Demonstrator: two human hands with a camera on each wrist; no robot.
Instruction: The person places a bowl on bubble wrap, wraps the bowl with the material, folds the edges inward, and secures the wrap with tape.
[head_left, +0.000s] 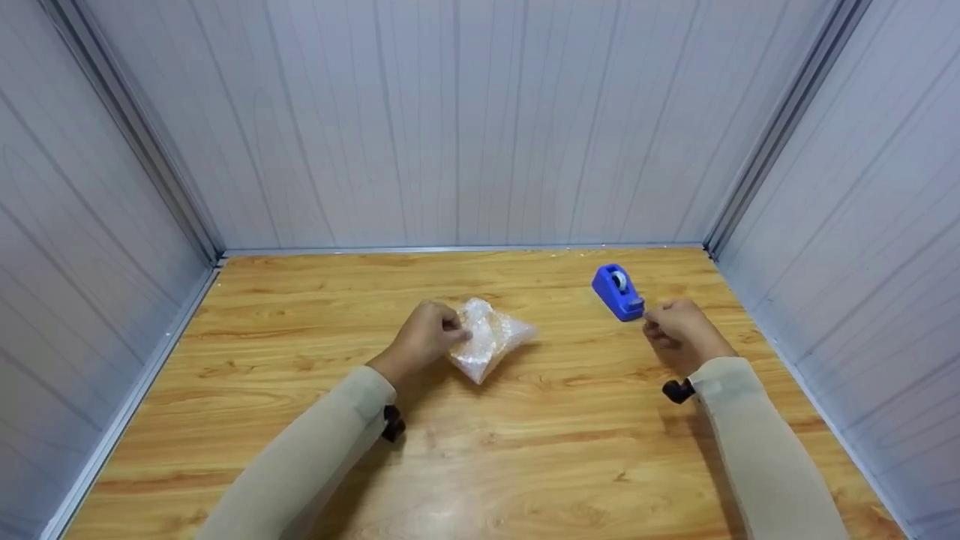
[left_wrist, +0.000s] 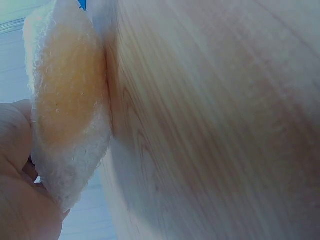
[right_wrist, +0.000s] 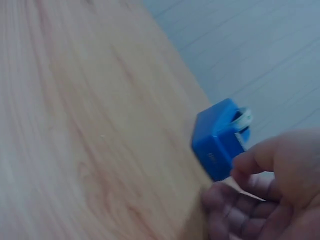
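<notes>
My left hand (head_left: 426, 332) pinches the left side of a bubble-wrap packet (head_left: 484, 337), thumb on top. The packet is puffy with pointed corners and stands tilted close over the wooden table; in the left wrist view something orange-yellow shows through the bubble wrap (left_wrist: 70, 85). To the right, a blue tape dispenser (head_left: 616, 291) holds a small roll of tape (head_left: 619, 280). Beside its cutter end is my right hand (head_left: 679, 324), thumb and fingertip pinched together at the tape's end. In the right wrist view those fingers overlap the dispenser's (right_wrist: 215, 142) front corner; the clear strip itself hardly shows.
The wood-grain table (head_left: 480, 465) is bounded by a pale panel wall (head_left: 457, 135) at the back and by walls on the left and right. Metal strips run along the corners. Small black devices sit at both sleeve cuffs.
</notes>
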